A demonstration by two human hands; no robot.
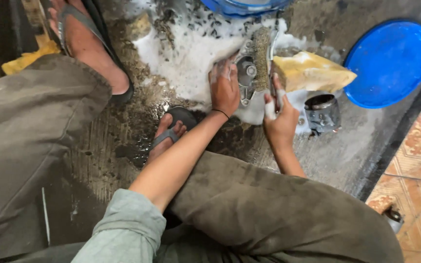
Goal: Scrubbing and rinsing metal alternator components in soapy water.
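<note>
I squat over a wet, soapy concrete floor. My left hand [225, 86] grips a grey metal engine part [247, 73] lying in white foam [186, 53]. My right hand [278, 114], covered in suds, holds the handle of a scrubbing brush [261, 51] whose bristles rest on the metal part. A yellow sponge [310, 72] lies just right of the brush, touching my right fingers.
A small metal cylinder part [322, 114] stands right of my right hand. A blue round lid [390, 63] lies at the upper right, a blue basin [244, 6] at the top edge. My sandalled feet [171, 131] rest on the floor. Orange tiles [420, 165] border the right.
</note>
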